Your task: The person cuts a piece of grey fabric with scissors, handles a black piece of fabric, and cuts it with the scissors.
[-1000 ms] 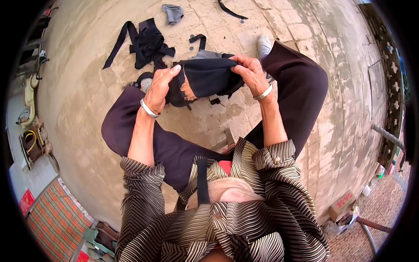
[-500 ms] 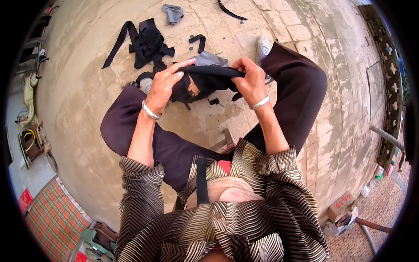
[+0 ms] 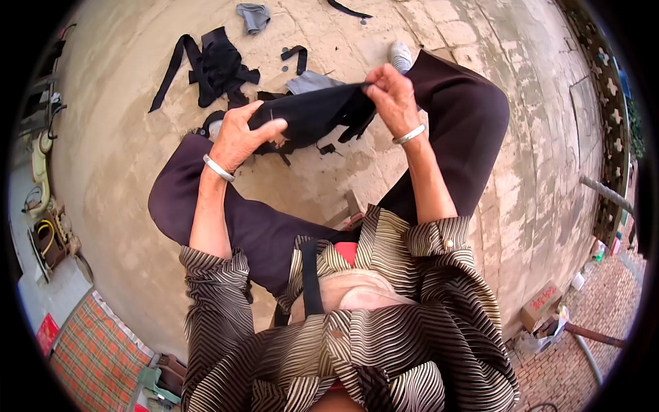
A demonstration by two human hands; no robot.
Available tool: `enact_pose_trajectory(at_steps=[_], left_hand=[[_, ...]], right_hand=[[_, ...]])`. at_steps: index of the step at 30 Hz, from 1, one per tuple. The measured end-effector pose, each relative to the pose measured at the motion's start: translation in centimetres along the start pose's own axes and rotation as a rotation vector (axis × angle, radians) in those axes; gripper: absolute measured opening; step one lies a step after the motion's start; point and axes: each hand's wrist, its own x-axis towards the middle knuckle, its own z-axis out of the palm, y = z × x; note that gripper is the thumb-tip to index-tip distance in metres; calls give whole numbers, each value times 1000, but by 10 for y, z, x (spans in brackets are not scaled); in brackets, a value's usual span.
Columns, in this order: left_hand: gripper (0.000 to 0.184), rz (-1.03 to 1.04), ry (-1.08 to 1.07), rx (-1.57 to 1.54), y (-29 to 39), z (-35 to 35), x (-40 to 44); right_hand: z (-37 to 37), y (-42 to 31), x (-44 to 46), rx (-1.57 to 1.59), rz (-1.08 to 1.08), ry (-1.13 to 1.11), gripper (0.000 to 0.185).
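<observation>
A piece of black cloth (image 3: 312, 113) is stretched between my two hands, above the ground and between my knees. My right hand (image 3: 396, 99) pinches its upper right corner between thumb and fingers. At the left end, my left hand (image 3: 237, 139) has its thumb raised apart from the index finger; the other fingers are partly hidden by the cloth, which they seem to hold. A small skin-coloured patch shows at the cloth's lower left. The lower right edge of the cloth hangs loose in dark strips. Grey cloth (image 3: 312, 83) lies just beyond it.
Black garment pieces (image 3: 223, 72), a grey scrap (image 3: 254, 18) and a dark strip (image 3: 349, 9) lie on the paved ground. A checked cloth (image 3: 99, 350) is at lower left. At right are a cardboard box (image 3: 541, 307) and a pole (image 3: 607, 193).
My right hand has moved up, drawing the cloth into a longer, slanted span. My left hand has shifted left and down, its thumb now spread from the index finger. The view has shifted slightly.
</observation>
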Motion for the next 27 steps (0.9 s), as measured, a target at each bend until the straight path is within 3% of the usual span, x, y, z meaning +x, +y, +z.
enact_pose_trajectory(at_steps=[5,7,8,13,17,19,23,27], left_hand=[[35,8,4,170,-8,-2,2],[33,-33,-19,-323,2,-6,-6],[27,-18,5,-392,4,-7,-8],[18,-12,10,-564,0,-5,-9],[11,15,109,-664,-14,4,-3],[11,-6,126,-752,-24,6,2],[9,-33,167,-782,-35,15,10],[9,-30,194,-782,-32,23,10]], right_hand=[[-5,-50,18,89,-138,29,8],[-11,-53,22,111,-124,17,7],[-13,-52,22,107,-111,15,7],[-13,-31,21,-16,-75,69,6],[4,-16,16,-295,-173,242,12],[19,-21,7,-415,-329,308,12],[53,-44,-32,-133,-140,-29,15],[83,-41,-48,-196,-265,-38,27]])
